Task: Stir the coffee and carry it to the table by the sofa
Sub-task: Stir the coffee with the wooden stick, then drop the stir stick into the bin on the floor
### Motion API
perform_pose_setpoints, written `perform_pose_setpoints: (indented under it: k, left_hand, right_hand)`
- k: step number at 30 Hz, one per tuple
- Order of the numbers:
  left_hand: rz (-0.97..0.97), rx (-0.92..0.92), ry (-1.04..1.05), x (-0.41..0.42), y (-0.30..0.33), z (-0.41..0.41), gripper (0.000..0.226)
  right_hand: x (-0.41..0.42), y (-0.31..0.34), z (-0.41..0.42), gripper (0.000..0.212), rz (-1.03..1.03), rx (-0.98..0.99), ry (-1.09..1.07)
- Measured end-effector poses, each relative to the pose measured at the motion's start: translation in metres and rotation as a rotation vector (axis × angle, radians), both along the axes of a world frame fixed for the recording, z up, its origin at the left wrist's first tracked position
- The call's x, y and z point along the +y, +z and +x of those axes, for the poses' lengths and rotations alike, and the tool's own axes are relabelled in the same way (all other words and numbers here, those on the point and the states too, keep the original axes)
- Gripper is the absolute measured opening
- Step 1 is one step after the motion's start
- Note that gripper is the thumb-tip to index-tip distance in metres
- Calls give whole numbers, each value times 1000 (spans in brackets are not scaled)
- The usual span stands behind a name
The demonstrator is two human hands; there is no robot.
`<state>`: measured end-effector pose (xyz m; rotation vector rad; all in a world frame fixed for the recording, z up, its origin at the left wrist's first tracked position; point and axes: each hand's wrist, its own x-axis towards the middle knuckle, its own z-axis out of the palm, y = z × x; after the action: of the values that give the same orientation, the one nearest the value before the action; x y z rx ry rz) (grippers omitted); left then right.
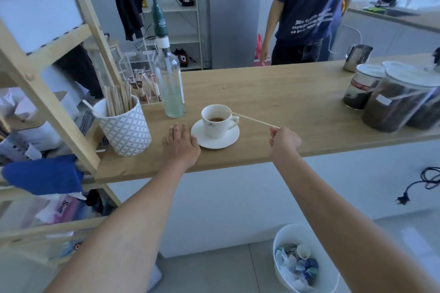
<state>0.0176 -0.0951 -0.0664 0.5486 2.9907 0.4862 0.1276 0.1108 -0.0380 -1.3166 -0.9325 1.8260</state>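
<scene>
Our right hand [284, 141] pinches the near end of a thin wooden stick [254, 120], fingers closed on it. The stick slants up toward ten o'clock, and its far tip meets the rim of the cup [215, 121] on the cup's two o'clock side; we cannot tell whether the tip dips into the drink. The cup is white, with its handle at three o'clock, and holds a little brown coffee [215, 119] at the bottom. It stands on a white saucer [215, 137] on the wooden counter [273, 100].

Our left hand [181, 144] lies flat on the counter, palm down, fingers spread and holding nothing, at the saucer's nine o'clock with the thumb side just beside its rim.

At ten o'clock of the cup stands a clear bottle [171, 85] with a green pump on top. At nine o'clock, past our left hand, a patterned white mug [123, 126] holds more sticks. At three o'clock, well apart, are glass jars [392, 104] of dark contents. A steel jug [357, 57] sits at the counter's far edge at two o'clock. Behind the counter at one o'clock stands a person [314, 9] in a navy printed top. On the floor at five o'clock is a white bin [281, 247] of rubbish.
</scene>
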Motion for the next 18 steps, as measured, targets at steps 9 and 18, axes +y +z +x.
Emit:
perform_pose_setpoints:
  k: [9,18]
  left_hand:
    - [26,215,-323,89,4,83,57]
    - [-121,38,-519,177,-25,160,60]
  right_hand:
    - [51,9,124,18,-63,-1,-191]
    - [90,-18,260,31,163,-269,-408]
